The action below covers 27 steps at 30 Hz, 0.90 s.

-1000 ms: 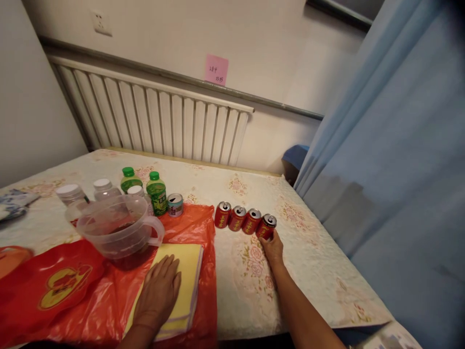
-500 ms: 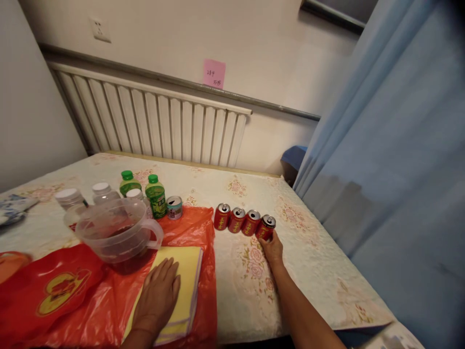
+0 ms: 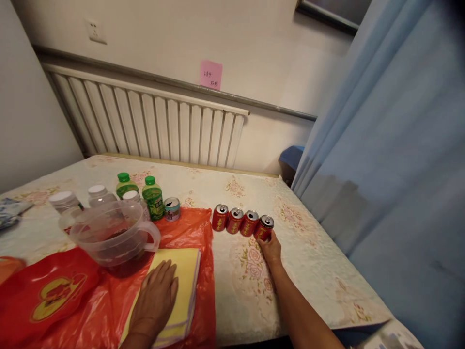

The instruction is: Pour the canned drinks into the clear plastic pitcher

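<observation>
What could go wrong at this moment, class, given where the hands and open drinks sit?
The right hand touches the end can of four opened red cans standing in a tight row; a nudge might topple several and spill. The left hand presses flat on yellow cloths lying on a red plastic bag, which may slide under it.

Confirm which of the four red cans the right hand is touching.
The rightmost red can, at the row's end nearest the blue curtain. The right hand touches only it.

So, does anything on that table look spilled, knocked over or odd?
Nothing is spilled. The four red cans stand upright in a row, already opened; the right hand touches the end one. The left hand lies flat on yellow cloths.
</observation>
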### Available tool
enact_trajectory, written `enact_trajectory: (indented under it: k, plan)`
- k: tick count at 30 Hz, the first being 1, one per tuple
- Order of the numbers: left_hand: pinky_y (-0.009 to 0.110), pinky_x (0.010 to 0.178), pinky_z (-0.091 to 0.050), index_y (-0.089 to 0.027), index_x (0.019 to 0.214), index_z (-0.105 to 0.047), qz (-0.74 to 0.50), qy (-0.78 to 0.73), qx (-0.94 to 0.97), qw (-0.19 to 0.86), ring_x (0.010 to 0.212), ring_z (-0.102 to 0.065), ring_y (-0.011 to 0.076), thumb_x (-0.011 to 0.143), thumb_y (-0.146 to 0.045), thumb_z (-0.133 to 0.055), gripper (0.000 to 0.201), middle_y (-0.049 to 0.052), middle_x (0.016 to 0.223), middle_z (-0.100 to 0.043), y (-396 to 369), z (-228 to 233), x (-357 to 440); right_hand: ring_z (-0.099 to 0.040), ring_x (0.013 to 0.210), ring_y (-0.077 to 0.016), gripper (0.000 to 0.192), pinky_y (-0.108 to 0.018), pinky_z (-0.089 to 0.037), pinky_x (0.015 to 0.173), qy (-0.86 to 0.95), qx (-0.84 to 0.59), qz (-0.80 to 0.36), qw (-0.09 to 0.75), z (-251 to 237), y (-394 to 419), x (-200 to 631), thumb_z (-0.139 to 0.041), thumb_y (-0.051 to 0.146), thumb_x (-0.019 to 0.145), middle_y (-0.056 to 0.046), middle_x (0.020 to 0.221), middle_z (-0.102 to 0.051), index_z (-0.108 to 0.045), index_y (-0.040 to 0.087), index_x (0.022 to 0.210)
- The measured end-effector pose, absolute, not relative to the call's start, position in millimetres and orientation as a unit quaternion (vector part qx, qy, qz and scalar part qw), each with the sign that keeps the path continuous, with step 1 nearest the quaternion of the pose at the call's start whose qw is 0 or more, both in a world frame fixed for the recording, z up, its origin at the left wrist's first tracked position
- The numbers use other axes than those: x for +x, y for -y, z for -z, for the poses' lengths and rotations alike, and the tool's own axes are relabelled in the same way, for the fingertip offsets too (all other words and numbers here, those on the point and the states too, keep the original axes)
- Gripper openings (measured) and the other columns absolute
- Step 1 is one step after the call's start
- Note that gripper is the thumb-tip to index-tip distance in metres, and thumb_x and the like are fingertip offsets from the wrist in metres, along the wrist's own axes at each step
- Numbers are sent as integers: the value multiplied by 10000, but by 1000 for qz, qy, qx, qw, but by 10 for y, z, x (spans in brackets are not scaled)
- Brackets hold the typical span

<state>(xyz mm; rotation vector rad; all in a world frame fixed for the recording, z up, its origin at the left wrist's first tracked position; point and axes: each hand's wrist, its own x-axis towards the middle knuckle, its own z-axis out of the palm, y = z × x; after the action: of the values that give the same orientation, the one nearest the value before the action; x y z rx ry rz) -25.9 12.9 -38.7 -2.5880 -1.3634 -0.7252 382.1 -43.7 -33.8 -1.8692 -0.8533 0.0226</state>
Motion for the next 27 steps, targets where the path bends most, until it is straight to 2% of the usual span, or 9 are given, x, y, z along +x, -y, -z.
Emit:
enact_trajectory:
  k: [27]
  plan:
    - [475, 1041, -396, -149, 1165, -648, 228, 452, -859, 78, 1230, -548, 289, 919, -315, -402, 385, 130, 1287, -640, -118, 360, -251, -653, 779, -247, 501, -323, -492, 716, 360, -779, 2, 514, 409, 421, 3864, -675, 389, 606, -56, 913, -731, -622, 186, 1061]
